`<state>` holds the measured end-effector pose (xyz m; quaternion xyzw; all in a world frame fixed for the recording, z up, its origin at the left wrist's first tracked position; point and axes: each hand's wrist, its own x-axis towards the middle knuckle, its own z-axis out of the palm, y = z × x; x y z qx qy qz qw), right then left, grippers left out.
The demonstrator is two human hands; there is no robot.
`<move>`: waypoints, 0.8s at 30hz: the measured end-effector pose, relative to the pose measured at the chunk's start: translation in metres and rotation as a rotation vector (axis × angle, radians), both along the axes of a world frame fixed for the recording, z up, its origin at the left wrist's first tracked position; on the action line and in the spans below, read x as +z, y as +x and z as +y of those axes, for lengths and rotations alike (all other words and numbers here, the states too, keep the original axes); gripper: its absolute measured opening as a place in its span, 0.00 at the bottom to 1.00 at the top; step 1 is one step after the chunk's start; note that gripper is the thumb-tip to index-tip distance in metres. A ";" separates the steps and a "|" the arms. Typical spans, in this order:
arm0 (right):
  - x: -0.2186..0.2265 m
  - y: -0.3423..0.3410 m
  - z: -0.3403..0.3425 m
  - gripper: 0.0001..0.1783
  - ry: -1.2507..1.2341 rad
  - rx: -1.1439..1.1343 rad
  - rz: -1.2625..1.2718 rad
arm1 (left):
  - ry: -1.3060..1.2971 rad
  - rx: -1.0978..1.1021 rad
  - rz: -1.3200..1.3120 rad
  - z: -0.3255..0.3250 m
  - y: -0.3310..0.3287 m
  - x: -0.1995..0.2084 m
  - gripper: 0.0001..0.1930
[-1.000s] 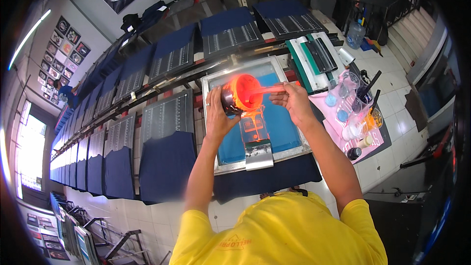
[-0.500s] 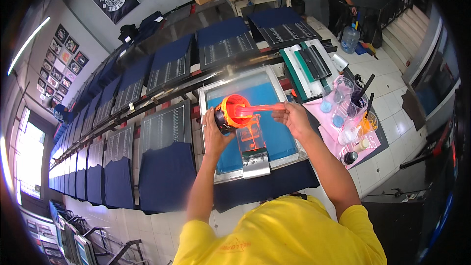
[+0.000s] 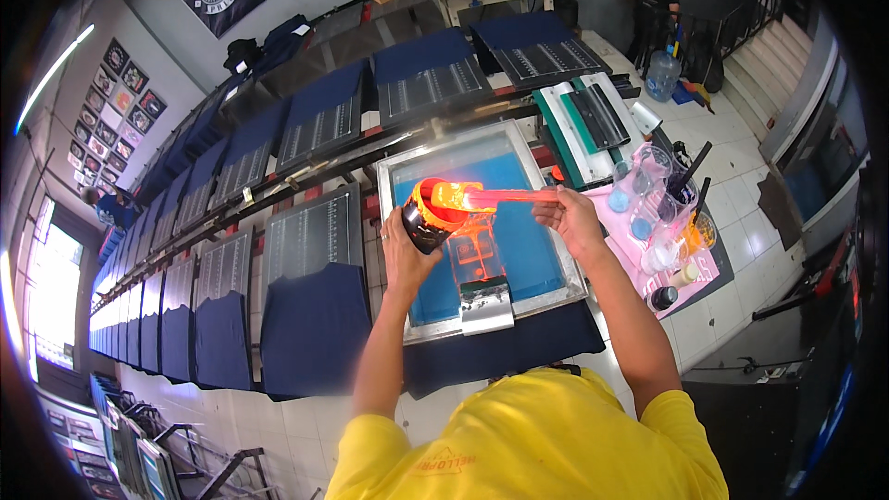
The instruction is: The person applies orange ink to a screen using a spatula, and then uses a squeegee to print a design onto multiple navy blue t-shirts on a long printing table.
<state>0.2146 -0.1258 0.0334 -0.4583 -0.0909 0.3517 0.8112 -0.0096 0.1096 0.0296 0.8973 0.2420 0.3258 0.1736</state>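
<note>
My left hand (image 3: 405,257) is wrapped round a dark jar (image 3: 424,229) of bright orange-red ink, tilted with its mouth toward the right. Pinched in my right hand (image 3: 571,222) is the handle of an ink spatula (image 3: 509,195), coated in the same ink. Its thickly loaded blade lies over the jar's rim. Both are held above a screen-printing frame (image 3: 546,143) with blue mesh. Beneath the jar, an orange ink patch (image 3: 475,250) covers the middle of the mesh. A metal-handled squeegee (image 3: 486,305) rests at the frame's near edge, next to that patch.
Printing boards (image 3: 310,231) draped with navy fabric run in two rows leftward. Right of the frame, a pink-covered stand (image 3: 690,287) carries plastic cups (image 3: 653,167) and small bottles. Squeegees (image 3: 593,120) lie behind it. A person (image 3: 653,5) stands at the back right, near stairs.
My right hand has shifted slightly right, lifting the spatula's blade up toward the jar's rim with ink on it. The jar leans more. The person at the back has moved slightly.
</note>
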 end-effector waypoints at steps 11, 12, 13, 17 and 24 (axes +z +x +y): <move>-0.009 0.001 -0.007 0.17 -0.094 -0.138 -0.094 | -0.043 0.128 0.162 0.027 -0.002 -0.002 0.53; -0.015 0.000 -0.007 0.18 -0.115 -0.149 -0.108 | -0.054 0.133 0.162 0.028 -0.001 -0.002 0.53; -0.020 0.000 -0.007 0.18 -0.128 -0.154 -0.127 | -0.064 0.138 0.163 0.029 0.000 -0.002 0.52; -0.039 -0.007 -0.003 0.20 -0.216 -0.180 -0.207 | -0.136 0.155 0.127 0.034 0.010 -0.003 0.52; -0.057 -0.038 0.002 0.17 -0.369 -0.233 -0.653 | -0.294 0.104 0.046 0.045 0.030 0.002 0.53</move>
